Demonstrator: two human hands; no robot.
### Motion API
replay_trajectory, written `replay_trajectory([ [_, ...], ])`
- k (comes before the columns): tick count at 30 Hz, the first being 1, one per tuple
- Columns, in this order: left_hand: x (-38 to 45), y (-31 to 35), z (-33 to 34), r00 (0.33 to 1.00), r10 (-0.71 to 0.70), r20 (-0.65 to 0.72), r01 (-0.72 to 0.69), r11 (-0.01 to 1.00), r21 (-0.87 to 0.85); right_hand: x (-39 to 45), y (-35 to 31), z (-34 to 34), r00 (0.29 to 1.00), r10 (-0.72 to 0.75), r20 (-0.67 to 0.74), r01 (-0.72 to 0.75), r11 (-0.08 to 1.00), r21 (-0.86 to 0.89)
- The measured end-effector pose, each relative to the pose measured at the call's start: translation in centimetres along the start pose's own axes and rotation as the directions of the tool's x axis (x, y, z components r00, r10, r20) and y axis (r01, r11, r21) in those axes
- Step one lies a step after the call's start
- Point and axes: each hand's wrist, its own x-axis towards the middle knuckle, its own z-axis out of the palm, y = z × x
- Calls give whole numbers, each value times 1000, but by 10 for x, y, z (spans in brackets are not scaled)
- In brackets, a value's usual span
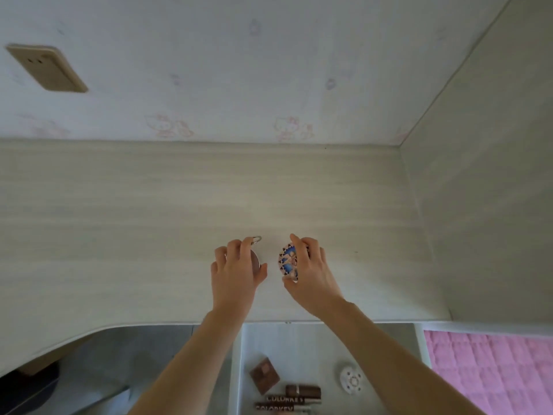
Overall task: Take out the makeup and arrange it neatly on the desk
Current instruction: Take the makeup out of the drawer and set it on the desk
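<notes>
Still in the open drawer (299,339) sit tubes (284,399) marked COLORKEY, a brown palette (264,375) and a white disc (350,379), while the left hand (236,266) curls round a compact (256,259) and the right hand (309,266) pinches a patterned case (288,259) low over the desk (149,220), so I'd judge the job barely begun.

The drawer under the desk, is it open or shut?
Open: the drawer is pulled out below the desk edge, its brown compact visible inside.

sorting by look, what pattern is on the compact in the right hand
Blue centre, pale pink rim edged with small dark triangles; head view. Compact, right hand.
</notes>
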Motion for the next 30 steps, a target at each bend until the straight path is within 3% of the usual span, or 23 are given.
replay_trajectory([
  [6,15,0,17,996,-21,88,17,999,46,11,6,14,997,8,82,-2,997,-75],
  [15,15,0,33,997,3,75,-20,973,231,10,12,20,995,0,96,16,986,-164],
  [23,7,-6,40,996,40,82,-51,990,134,8,14,20,991,-89,97,117,933,-339],
  [27,-6,-18,35,987,150,61,-155,984,88,-5,12,21,992,-113,51,123,941,-316],
  [30,-22,-28,36,960,280,26,-281,956,84,-19,11,28,975,-222,-30,206,940,-273],
])
